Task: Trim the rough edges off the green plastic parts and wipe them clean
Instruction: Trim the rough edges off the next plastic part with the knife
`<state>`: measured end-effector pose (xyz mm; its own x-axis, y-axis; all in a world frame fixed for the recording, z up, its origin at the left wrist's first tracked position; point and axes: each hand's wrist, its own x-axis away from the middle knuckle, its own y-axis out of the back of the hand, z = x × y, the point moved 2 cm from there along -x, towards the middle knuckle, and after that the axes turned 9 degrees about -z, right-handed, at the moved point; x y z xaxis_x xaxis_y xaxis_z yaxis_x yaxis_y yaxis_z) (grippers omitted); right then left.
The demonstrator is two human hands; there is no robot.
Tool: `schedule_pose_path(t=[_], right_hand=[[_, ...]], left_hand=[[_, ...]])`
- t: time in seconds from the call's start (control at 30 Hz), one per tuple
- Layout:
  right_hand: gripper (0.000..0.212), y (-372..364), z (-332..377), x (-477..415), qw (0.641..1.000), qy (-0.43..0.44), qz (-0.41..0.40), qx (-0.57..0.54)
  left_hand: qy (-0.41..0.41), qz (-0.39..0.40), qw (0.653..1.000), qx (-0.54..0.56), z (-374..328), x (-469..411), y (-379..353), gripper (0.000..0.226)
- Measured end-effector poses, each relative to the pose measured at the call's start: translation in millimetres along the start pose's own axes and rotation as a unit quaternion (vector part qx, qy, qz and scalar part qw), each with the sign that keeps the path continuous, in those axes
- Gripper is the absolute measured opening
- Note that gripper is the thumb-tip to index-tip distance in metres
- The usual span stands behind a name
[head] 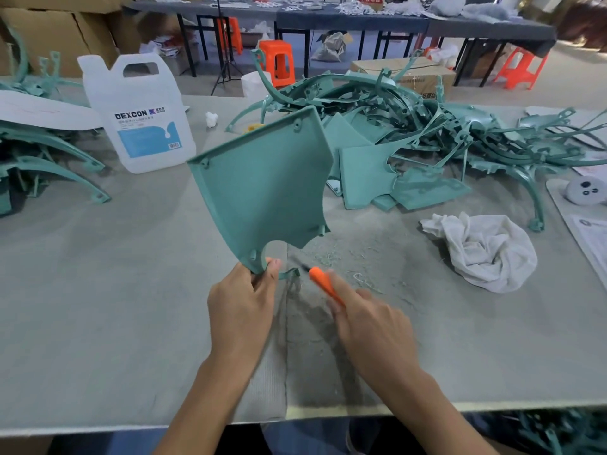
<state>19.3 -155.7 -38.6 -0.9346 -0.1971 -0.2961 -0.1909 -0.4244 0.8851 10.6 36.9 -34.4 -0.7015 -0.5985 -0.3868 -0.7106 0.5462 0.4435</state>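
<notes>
Surface: A grey felt-covered worktable (98, 290) fills my remote feed.
Landmark: A translucent white plastic jug labelled DEXCON (141, 116) stands upright on the table's far left.
Room: Behind the jug I see brown cardboard boxes (49, 24), long dark tables (328, 14) and orange plastic stools (279, 60).
Litter: Pale green shavings (331, 257) dust the felt to the right of the jug, nearer me.
Part: A flat green plastic panel with raised rims and screw bosses (262, 178) is held off the table, just right of the jug and in front of it.
Axis: Its long axis rises from the narrow notched end by my camera to the wide end, which tips up and away. The ribbed face is toward me.
Left hand: The left hand (243, 303) pinches the panel's narrow bottom end, thumb and fingers clamped on the plastic.
Right hand: The right hand (371, 330), blurred, has its fingers curled round an orange-handled trimming knife (325, 285). The tip aims at the panel's lower edge; whether it touches, I cannot tell.
Stock: A tangled heap of green plastic parts (410, 133) lies right of the jug.
Cloth: A crumpled white cloth (486, 251) sits far right of the jug, nearer me than the heap.
</notes>
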Motion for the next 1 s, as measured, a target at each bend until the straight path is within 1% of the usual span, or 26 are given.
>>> schedule_pose_path(t=[0.07, 0.1, 0.17, 0.23, 0.37, 0.47, 0.57, 0.67, 0.77, 0.83, 0.9, 1.0], right_hand=[[0.049, 1.8, -6.2, -4.9, 0.999, -0.031, -0.022, -0.011], [0.048, 2.6, -8.3, -6.7, 0.999, -0.039, -0.021, -0.020], [0.044, 4.1, -6.3, -5.9, 0.997, -0.039, 0.008, -0.061], [0.038, 4.5, -0.7, -3.2, 0.995, -0.034, 0.052, -0.079], [0.033, 1.4, -4.7, -9.2, 0.991, -0.055, 0.112, -0.044], [0.028, 3.7, -7.9, -16.8, 0.988, -0.070, 0.135, -0.030], [0.027, 7.2, -3.5, -15.9, 0.985, -0.070, 0.145, -0.069], [0.025, 6.3, -1.5, -13.4, 0.974, -0.094, 0.158, -0.135], [0.022, 3.1, -1.7, -14.6, 0.960, -0.121, 0.149, -0.206], [0.023, 1.2, 0.1, -14.6, 0.953, -0.129, 0.148, -0.232], [0.025, -0.6, 3.5, -13.7, 0.950, -0.130, 0.156, -0.239], [0.024, 0.5, 7.8, -13.0, 0.959, -0.110, 0.172, -0.197]], left_hand=[[0.019, 0.004, 1.000, 0.017, 1.2, 0.2, 0.4, 0.026], [0.025, 0.001, 0.999, 0.023, 1.3, 0.3, 0.8, 0.024], [0.027, -0.005, 0.999, 0.026, 1.0, 0.2, 1.1, 0.025], [0.023, -0.009, 0.999, 0.025, 0.2, -0.6, 1.2, 0.028], [0.032, -0.012, 0.999, 0.033, 2.0, 1.5, 1.3, 0.024], [0.042, -0.010, 0.998, 0.038, 4.4, 4.3, 3.1, 0.018], [0.041, -0.016, 0.998, 0.040, 5.8, 5.4, 3.3, 0.022], [0.039, -0.016, 0.998, 0.040, 4.4, 7.3, 2.2, 0.031], [0.029, -0.022, 0.999, 0.036, 5.2, 8.8, 2.1, 0.042], [0.025, -0.026, 0.999, 0.033, 6.2, 10.9, 2.1, 0.046], [0.024, -0.028, 0.999, 0.027, 6.5, 13.4, 1.9, 0.047], [0.025, -0.026, 0.999, 0.017, 7.1, 14.6, 0.8, 0.043]])
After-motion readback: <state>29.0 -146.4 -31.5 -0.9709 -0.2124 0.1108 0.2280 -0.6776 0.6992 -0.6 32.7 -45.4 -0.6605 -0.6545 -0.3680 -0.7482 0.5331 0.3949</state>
